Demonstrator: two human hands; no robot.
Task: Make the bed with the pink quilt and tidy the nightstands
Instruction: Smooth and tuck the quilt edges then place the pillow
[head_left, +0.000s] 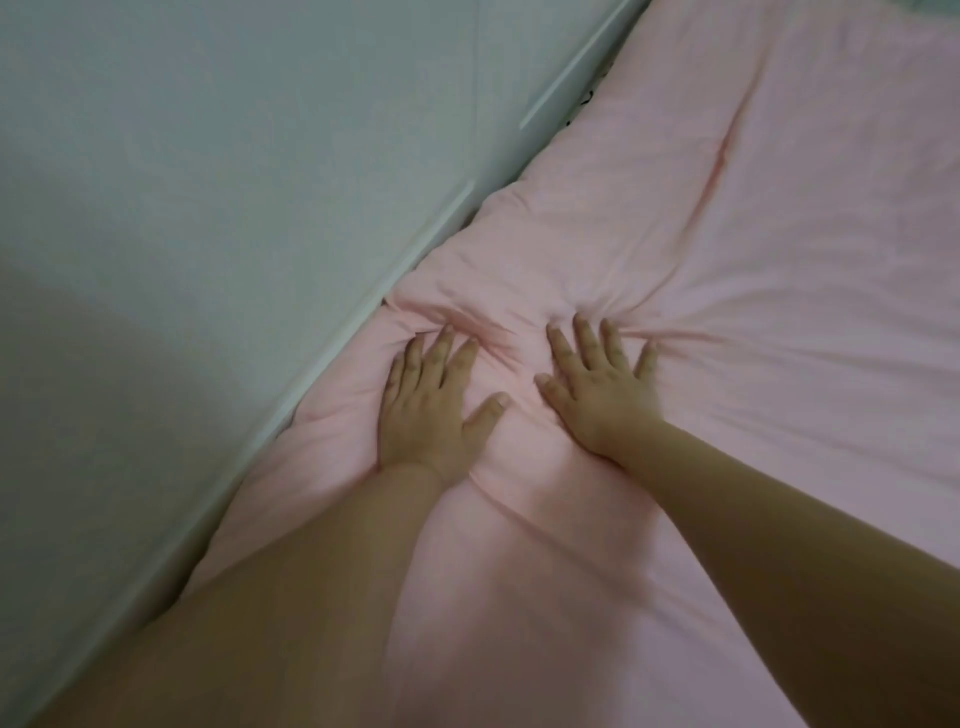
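Observation:
The pink quilt (727, 291) covers the bed and fills the right and lower part of the view. My left hand (423, 405) lies flat on it, fingers spread, close to the quilt's edge beside the wall. My right hand (597, 384) presses flat on the quilt a short way to the right, fingers also spread. Small wrinkles bunch up at the fingertips of both hands. A long crease runs from the top right down toward my right hand. No nightstand is in view.
A pale grey-green wall (182, 208) with a white skirting strip (322, 364) runs diagonally along the bed's left edge. A narrow dark gap (571, 117) with a patterned fabric shows between wall and quilt near the top.

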